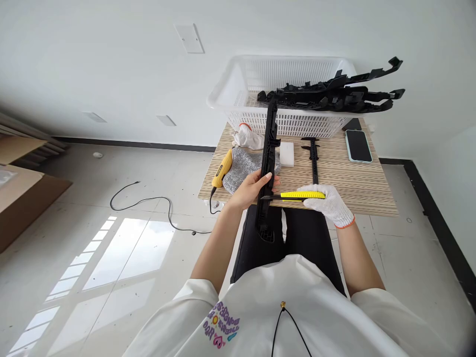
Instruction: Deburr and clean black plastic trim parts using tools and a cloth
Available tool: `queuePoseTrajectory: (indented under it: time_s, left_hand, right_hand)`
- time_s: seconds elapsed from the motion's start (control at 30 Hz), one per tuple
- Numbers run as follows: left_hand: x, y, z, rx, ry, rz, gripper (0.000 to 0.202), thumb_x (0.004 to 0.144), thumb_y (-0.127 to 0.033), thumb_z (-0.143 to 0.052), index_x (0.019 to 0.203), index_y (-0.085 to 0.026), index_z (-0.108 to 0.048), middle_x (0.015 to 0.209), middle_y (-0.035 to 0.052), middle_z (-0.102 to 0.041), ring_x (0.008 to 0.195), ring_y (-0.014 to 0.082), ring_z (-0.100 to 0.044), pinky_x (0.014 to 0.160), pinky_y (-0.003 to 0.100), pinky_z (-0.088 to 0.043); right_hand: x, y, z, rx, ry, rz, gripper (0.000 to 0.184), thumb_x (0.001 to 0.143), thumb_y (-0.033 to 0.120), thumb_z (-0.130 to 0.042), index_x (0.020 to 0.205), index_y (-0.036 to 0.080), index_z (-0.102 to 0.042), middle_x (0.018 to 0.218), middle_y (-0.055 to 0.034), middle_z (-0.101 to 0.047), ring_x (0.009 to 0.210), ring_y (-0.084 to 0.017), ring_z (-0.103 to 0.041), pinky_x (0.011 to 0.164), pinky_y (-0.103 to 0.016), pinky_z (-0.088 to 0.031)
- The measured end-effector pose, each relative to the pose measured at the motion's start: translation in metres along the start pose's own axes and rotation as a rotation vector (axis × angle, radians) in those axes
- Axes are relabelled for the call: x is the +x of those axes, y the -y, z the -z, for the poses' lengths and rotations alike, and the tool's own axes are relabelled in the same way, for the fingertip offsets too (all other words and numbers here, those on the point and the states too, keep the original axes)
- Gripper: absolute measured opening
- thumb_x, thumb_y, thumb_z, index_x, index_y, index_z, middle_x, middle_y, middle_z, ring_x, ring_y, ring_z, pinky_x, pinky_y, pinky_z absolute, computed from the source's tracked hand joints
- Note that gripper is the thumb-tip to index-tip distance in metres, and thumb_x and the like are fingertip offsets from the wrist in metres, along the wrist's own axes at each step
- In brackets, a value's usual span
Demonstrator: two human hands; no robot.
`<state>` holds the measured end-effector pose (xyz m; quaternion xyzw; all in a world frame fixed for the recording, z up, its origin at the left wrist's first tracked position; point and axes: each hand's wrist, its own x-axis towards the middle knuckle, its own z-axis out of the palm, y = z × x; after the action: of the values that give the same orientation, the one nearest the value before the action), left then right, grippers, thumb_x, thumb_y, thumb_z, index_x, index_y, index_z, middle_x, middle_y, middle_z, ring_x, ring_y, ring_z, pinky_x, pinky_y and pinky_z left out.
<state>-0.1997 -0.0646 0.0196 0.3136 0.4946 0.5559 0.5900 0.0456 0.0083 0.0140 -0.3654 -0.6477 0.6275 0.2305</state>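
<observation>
Gripping the black strip (267, 161) is the left hand (251, 189).

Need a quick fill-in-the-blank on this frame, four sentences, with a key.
1. The bare hand gripping the long black part is the person's ____ hand.
2. The tool in the gloved hand has a handle coloured ____.
3. The basket with more black parts in it is coloured ____.
4. In the picture, the phone lies to the ____ of the caliper.

Missing words: left; yellow; white; right.
</observation>
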Motion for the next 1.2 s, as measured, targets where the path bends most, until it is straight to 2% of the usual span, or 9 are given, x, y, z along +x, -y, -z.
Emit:
queuePoseTrajectory:
  time_s: [0.1,0.23,0.37,0.47,0.6,0.7,0.83,0.93,1.2]
  left_hand:
    - [0.002,0.000,-0.001,0.009,-0.048,-0.019,0.044,0.077,-0.047,-0.079,0.102,-0.014,-0.065,0.099,0.0086,-0.073,0.090,0.0209,-0.072,0.074,0.030,-0.060]
    - [0.002,-0.002,-0.003,-0.035,-0.090,-0.008,0.044,0.082,-0.048,-0.074,0.108,-0.013,-0.065,0.096,0.0087,-0.073,0.088,0.0197,-0.072,0.074,0.029,-0.061]
    - [0.002,-0.004,-0.004,-0.024,-0.121,-0.001,0.046,0.089,-0.054,-0.064,0.111,-0.014,-0.066,0.096,0.0097,-0.074,0.087,0.0204,-0.073,0.072,0.029,-0.062]
    - [0.001,-0.006,-0.005,-0.013,-0.137,-0.020,0.048,0.090,-0.057,-0.060,0.110,-0.014,-0.068,0.096,0.0107,-0.074,0.090,0.0220,-0.073,0.074,0.030,-0.062]
    - [-0.002,-0.008,-0.007,0.001,-0.122,-0.051,0.049,0.089,-0.057,-0.061,0.111,-0.015,-0.068,0.098,0.0109,-0.074,0.095,0.0239,-0.073,0.078,0.032,-0.062]
    - [-0.003,-0.007,-0.009,-0.025,-0.110,-0.106,0.046,0.088,-0.055,-0.063,0.113,-0.017,-0.066,0.103,0.0100,-0.073,0.102,0.0253,-0.071,0.084,0.036,-0.061]
    - [-0.006,-0.006,-0.009,-0.078,-0.060,-0.200,0.039,0.088,-0.045,-0.069,0.119,-0.023,-0.062,0.118,0.0068,-0.070,0.111,0.0246,-0.067,0.094,0.039,-0.058]
    - [-0.009,-0.009,-0.008,-0.109,-0.019,-0.190,0.040,0.086,-0.041,-0.071,0.122,-0.024,-0.060,0.124,0.0062,-0.068,0.113,0.0240,-0.066,0.097,0.040,-0.056]
    - [-0.002,-0.030,-0.007,-0.044,-0.044,-0.168,0.043,0.089,-0.048,-0.064,0.125,-0.025,-0.059,0.111,0.0062,-0.070,0.101,0.0212,-0.069,0.084,0.034,-0.060]
  right_hand:
    - [0.000,0.001,-0.001,0.029,-0.087,0.011,0.044,0.069,0.030,-0.078,0.110,0.016,-0.075,0.089,-0.0059,-0.072,0.067,-0.013,-0.061,0.055,-0.023,-0.048]
    - [0.000,0.002,-0.002,0.002,0.001,0.011,0.042,0.066,0.027,-0.080,0.106,0.015,-0.076,0.094,-0.0072,-0.072,0.073,-0.014,-0.063,0.061,-0.023,-0.050]
    - [0.001,0.004,-0.004,0.038,-0.126,-0.003,0.042,0.069,0.029,-0.077,0.109,0.016,-0.075,0.088,-0.0053,-0.072,0.069,-0.013,-0.063,0.059,-0.023,-0.051]
    - [0.000,0.004,-0.003,0.012,-0.048,-0.006,0.041,0.065,0.028,-0.079,0.105,0.017,-0.077,0.090,-0.0053,-0.073,0.075,-0.016,-0.065,0.064,-0.025,-0.053]
    - [0.000,0.003,-0.002,0.033,-0.108,-0.007,0.043,0.068,0.029,-0.078,0.108,0.016,-0.075,0.091,-0.0068,-0.073,0.076,-0.016,-0.065,0.062,-0.025,-0.053]
    - [0.000,0.003,-0.002,0.026,-0.050,-0.016,0.042,0.065,0.029,-0.079,0.106,0.016,-0.076,0.089,-0.0063,-0.072,0.072,-0.015,-0.063,0.060,-0.025,-0.052]
    - [-0.001,0.002,-0.002,0.056,-0.151,-0.017,0.042,0.066,0.026,-0.075,0.107,0.015,-0.076,0.072,-0.0015,-0.067,0.056,-0.009,-0.053,0.049,-0.021,-0.043]
    - [-0.001,0.001,-0.002,0.065,-0.143,-0.023,0.042,0.065,0.024,-0.073,0.106,0.015,-0.076,0.059,0.0022,-0.059,0.048,-0.007,-0.044,0.044,-0.020,-0.036]
    - [-0.001,0.001,-0.002,0.109,-0.159,-0.027,0.038,0.064,0.021,-0.070,0.101,0.016,-0.076,0.056,0.0030,-0.056,0.046,-0.006,-0.040,0.041,-0.020,-0.031]
